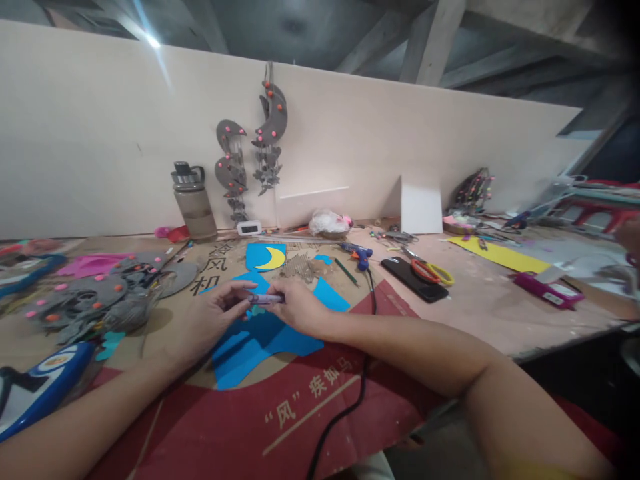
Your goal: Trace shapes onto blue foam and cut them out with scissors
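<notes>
One slim lilac tube (266, 299) sits between my two hands, above cut blue sheeting (270, 343). My left hand (213, 317) pinches its left end; my right hand (303, 310) grips the other. Beyond: one yellow crescent (273, 258) on a blue piece. To the right: one green pencil (345, 271), one blue glue gun (362, 257), one pair of scissors (431, 272), one black phone (400, 272). At the wall: one bottle (196, 212), two grey hangings (274, 120).
</notes>
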The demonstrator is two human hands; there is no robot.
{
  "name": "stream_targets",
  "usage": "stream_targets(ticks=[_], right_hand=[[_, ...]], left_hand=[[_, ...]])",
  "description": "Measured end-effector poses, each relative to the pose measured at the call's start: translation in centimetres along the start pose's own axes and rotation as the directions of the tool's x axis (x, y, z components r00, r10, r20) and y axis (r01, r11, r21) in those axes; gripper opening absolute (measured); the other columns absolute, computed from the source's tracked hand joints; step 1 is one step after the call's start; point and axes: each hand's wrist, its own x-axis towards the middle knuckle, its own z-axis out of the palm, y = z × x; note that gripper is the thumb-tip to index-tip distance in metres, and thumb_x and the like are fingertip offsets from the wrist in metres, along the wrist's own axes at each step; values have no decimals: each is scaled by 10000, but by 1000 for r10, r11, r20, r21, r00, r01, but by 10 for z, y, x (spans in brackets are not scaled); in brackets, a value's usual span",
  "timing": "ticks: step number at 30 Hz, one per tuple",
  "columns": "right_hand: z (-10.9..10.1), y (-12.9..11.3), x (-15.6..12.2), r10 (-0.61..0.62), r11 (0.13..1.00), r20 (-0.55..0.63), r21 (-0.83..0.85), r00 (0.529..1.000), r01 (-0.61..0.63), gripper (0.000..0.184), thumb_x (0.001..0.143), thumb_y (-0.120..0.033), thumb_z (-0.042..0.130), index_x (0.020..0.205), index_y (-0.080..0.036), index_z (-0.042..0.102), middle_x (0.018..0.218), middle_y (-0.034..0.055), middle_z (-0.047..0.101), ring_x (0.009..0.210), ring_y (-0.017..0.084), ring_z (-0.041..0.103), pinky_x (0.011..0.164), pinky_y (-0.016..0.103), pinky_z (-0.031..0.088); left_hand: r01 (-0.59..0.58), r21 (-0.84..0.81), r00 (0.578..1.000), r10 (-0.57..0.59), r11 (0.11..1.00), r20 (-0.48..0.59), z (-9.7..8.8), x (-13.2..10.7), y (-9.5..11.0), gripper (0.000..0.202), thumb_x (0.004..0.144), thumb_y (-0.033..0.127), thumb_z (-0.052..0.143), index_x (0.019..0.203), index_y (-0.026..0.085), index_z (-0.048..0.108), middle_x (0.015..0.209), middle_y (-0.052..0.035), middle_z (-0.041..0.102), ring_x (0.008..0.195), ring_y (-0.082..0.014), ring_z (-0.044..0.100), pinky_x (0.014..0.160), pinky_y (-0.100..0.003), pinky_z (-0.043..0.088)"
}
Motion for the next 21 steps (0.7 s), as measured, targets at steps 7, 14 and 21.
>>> stream_targets(ticks=[7, 14, 21], right_hand=[[0, 12, -2, -36, 996, -59, 76, 998, 41, 132, 855, -209, 626, 737, -184, 573, 672, -40, 522, 660, 119, 475, 604, 245, 324], [-70, 15, 24, -4, 998, -294, 58, 956, 22, 264, 907, -395, 514, 720, -212, 481, 663, -37, 430, 630, 133, 409, 622, 282, 327], [-109, 43, 28, 155, 942, -384, -220, 910, -253, 266, 901, -351, 501, 680, -214, 443, 645, -26, 436, 612, 133, 419, 592, 280, 316]], left_hand=[[26, 31, 999, -25, 999, -41, -3, 3, -1, 409, 843, 532, 668, 1067, 190, 684, 748, -26, 712, 676, -177, 661, 623, -285, 550], [47, 97, 989, -33, 994, -143, -12, 6, -2, 368, 869, 518, 636, 1037, 196, 698, 877, -55, 736, 772, -185, 679, 593, -260, 546], [38, 129, 986, -16, 991, -167, -13, 7, -2, 297, 873, 451, 639, 986, 186, 711, 838, -45, 733, 748, -165, 670, 604, -242, 540]])
